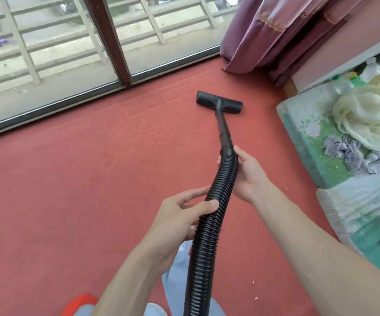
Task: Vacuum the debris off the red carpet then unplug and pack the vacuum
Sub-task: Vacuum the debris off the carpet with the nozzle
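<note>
**Both hands clamped on the vacuum hose, nozzle down on the carpet**

The left hand (184,215) grips the black ribbed hose (209,226) partway along its length, thumb laid across the top and fingers curled towards it from the side. The right hand (247,173) holds the same hose higher up, just below the collar where it meets the rigid wand (222,124); its thumb lies along the right of the hose and its fingers wrap behind.

From the right hand the wand runs towards twelve o'clock, ending in the wide black floor nozzle (219,102), which lies flat on the red carpet (70,179). The hose drops towards six o'clock and leaves the picture at the lower edge, passing in front of a pale blue trouser leg (177,256).

A few small pale specks (256,298) lie on the carpet at about five o'clock from the hands.

A window (47,53) with a dark frame borders the carpet from nine to twelve o'clock. A mauve curtain (275,30) hangs at one o'clock. At three o'clock a green flowered mattress (307,142) sits at the carpet's edge, with a heap of cream cloth (367,115) on top.
</note>
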`<state>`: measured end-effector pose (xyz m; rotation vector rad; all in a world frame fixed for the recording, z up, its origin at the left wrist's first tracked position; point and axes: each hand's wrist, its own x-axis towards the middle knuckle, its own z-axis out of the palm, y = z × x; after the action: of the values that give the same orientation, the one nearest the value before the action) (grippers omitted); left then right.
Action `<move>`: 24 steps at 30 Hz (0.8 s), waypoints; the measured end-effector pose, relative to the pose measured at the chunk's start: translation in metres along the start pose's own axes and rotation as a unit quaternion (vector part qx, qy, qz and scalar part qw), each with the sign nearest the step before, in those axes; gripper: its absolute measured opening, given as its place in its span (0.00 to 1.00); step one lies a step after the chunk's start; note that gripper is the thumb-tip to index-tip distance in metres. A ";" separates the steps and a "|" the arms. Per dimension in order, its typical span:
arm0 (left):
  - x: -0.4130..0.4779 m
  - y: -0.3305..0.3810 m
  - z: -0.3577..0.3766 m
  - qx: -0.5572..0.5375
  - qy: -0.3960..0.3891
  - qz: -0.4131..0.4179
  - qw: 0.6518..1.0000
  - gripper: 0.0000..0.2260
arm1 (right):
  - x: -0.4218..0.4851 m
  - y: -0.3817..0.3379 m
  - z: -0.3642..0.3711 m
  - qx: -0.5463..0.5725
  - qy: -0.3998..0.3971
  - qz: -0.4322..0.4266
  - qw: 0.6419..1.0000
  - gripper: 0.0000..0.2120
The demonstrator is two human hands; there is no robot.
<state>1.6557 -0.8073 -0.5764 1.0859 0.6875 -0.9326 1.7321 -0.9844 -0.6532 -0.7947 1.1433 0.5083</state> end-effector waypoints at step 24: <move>-0.040 -0.007 -0.073 -0.012 -0.043 0.022 0.999 0.13 | -0.008 0.068 0.036 0.056 0.009 -0.045 0.997 0.15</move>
<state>1.6296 -0.7283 -0.5705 1.0303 0.6009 -0.9255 1.7020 -0.9128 -0.6587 -0.7515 1.1362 0.3594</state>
